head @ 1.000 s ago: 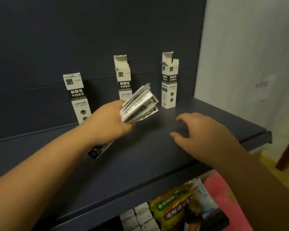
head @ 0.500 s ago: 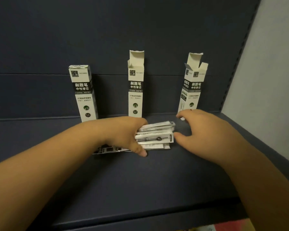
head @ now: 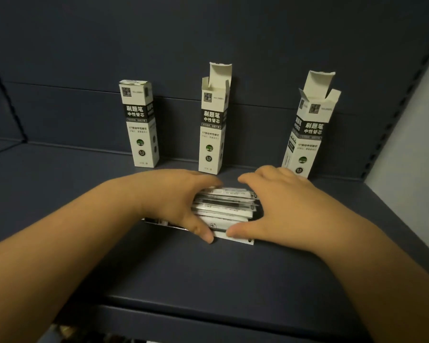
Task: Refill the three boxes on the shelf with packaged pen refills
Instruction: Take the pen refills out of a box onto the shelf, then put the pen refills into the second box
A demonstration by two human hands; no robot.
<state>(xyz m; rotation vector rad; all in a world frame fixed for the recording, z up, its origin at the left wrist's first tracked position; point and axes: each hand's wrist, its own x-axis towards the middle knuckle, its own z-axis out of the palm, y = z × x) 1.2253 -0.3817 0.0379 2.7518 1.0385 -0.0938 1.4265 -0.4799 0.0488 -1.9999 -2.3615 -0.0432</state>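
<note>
Your left hand (head: 181, 201) and right hand (head: 278, 206) grasp the loose stack of packaged refills (head: 224, 206) from both sides, so uneven squeezing may let packets slide out and hit the middle box (head: 213, 125).

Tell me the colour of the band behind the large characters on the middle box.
Black, on the white middle box; head view.

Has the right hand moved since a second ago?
Yes. The right hand has gone left from the right box onto the refill packs before the middle box.
</note>
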